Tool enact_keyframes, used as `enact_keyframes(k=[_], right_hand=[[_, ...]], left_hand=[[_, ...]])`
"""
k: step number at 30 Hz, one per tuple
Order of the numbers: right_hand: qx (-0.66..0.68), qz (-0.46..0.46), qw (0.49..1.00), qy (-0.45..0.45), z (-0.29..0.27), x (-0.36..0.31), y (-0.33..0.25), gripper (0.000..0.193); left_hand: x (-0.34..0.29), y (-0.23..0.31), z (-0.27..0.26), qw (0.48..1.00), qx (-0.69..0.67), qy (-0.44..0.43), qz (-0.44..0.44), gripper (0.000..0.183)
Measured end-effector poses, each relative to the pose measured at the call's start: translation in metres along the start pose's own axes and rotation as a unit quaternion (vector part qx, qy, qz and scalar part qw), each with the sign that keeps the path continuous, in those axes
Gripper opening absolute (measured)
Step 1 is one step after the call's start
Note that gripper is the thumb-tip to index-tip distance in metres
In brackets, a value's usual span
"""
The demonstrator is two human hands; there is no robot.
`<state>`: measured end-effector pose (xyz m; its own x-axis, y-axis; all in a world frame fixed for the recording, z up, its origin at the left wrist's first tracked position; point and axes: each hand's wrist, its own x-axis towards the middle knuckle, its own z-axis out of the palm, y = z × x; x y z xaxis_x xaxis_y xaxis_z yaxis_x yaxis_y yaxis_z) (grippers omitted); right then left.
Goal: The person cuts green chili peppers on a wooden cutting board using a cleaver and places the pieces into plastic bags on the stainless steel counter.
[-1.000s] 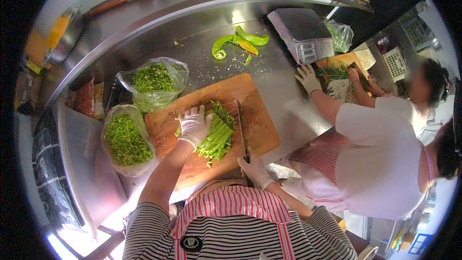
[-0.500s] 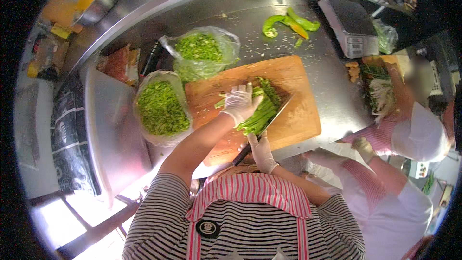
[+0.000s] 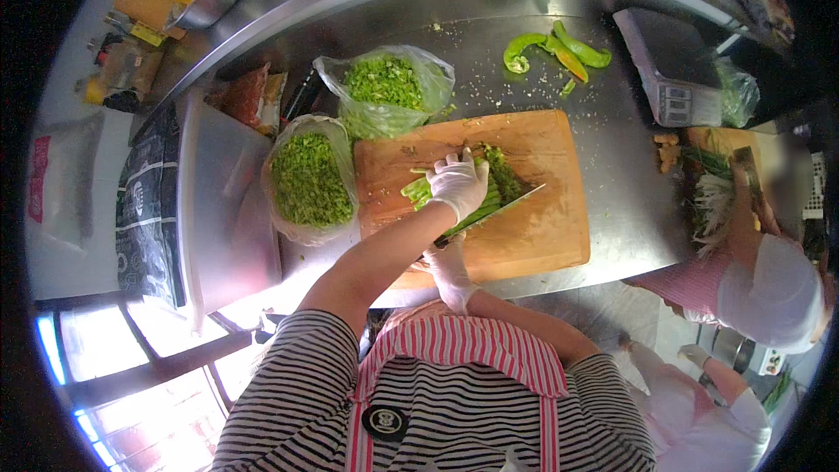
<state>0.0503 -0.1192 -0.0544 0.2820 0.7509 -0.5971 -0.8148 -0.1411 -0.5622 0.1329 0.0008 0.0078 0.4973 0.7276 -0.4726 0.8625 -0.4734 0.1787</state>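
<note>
On the wooden cutting board (image 3: 542, 236) lies a bunch of long green vegetable strips (image 3: 505, 185), possibly green pepper, with chopped bits at their far end. My left hand (image 3: 461, 183), in a clear glove, presses on the strips with its fingers curled over them. Close to the board's near edge, my gloved right hand (image 3: 450, 273) grips a kitchen knife (image 3: 500, 211). Its blade slants away to the right along the strips' right side; the handle is mostly hidden. Two clear plastic bags of chopped greens, a rear bag (image 3: 384, 92) and a left bag (image 3: 308, 177), stand beside the board.
Several green peppers (image 3: 559, 51) lie at the back of the steel counter (image 3: 625, 236). A scale (image 3: 669, 70) stands back right. Far right, a co-worker's arm (image 3: 743, 197) is over spring onions (image 3: 710, 201). Another person in white (image 3: 690, 411) is at lower right.
The whole view has shifted. My left hand sits slightly farther right on the board, and my right hand has come nearer to me with the knife. The person in white has moved away.
</note>
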Motion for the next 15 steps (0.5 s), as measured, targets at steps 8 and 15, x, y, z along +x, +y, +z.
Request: enact_keyframes(k=[8,15], right_hand=[[-0.16,-0.059,0.983,-0.069,-0.047,-0.009,0.024,0.047],[-0.23,0.034,0.966,-0.109,-0.068,-0.043,-0.031,0.035]], left_hand=[[0.001,-0.012,0.079,0.951,0.051,0.302,0.046,0.059],[0.001,-0.014,0.091,0.916,0.044,0.39,0.082,0.059]])
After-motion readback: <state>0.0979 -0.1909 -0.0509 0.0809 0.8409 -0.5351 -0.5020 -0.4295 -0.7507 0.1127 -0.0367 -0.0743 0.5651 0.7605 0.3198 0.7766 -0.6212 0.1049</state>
